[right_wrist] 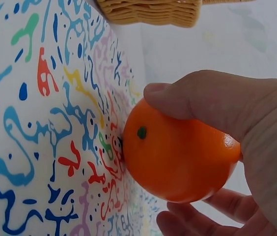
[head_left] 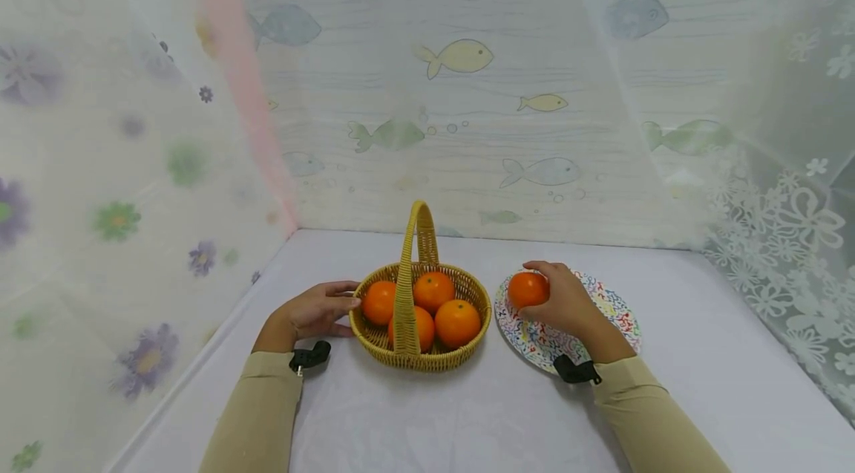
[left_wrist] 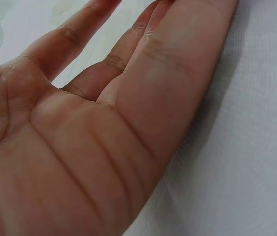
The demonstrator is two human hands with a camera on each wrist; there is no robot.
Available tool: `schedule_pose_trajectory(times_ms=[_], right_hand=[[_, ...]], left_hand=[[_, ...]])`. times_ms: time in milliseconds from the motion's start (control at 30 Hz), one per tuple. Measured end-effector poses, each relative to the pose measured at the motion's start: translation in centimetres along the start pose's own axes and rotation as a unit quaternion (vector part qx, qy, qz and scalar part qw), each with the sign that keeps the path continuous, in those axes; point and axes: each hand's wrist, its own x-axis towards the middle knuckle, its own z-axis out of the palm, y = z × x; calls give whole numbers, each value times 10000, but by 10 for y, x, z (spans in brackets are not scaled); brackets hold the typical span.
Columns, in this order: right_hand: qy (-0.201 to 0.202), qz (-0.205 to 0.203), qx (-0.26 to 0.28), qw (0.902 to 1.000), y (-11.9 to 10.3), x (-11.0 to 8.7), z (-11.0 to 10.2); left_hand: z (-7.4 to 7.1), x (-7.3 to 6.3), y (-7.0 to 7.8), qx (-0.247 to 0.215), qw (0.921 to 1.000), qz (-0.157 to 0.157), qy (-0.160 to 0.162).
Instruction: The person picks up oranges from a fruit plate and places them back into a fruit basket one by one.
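Observation:
My right hand [head_left: 564,306] holds an orange [head_left: 528,289] between thumb and fingers over the left part of a round plate [head_left: 617,310] with a multicoloured squiggle pattern. In the right wrist view, the orange [right_wrist: 178,152] shows a green stem spot and appears to touch the plate [right_wrist: 35,123]. Several more oranges [head_left: 457,324] lie inside a yellow woven basket [head_left: 421,361] with a tall arched handle. At the basket's left side, my left hand [head_left: 320,310] touches the rim with its fingers extended. The left wrist view shows only the palm [left_wrist: 65,147] and fingers, not the basket.
A white cloth [head_left: 427,421] covers the table. Behind it hangs a curtain [head_left: 401,87] printed with fish. A flowered sheet [head_left: 154,235] closes off the left side, and lacy flowered fabric [head_left: 788,265] hangs on the right.

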Motion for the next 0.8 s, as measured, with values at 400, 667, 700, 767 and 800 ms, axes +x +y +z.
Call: schedule_pose_trajectory(times_ms=[400,667,700,767,800], right_hand=[[9,186,179,9997,2,-2,-2],[102,88,212,9997,1,-2,-1],[112,76,217,9997,1,-2,-1],[131,44,224,9997,1,-2,-1],[143,36,231,9996,0,-2,-1]], left_hand=[[1,5,-4,30,10000,49,-69],[-3,4,-6,114,9999,89,-77],[-3,4,-6,121,9999,81,-70],[-3,3,-6,154,9998,72,-37],[-3,2,-5,168,9998,71,-39]])
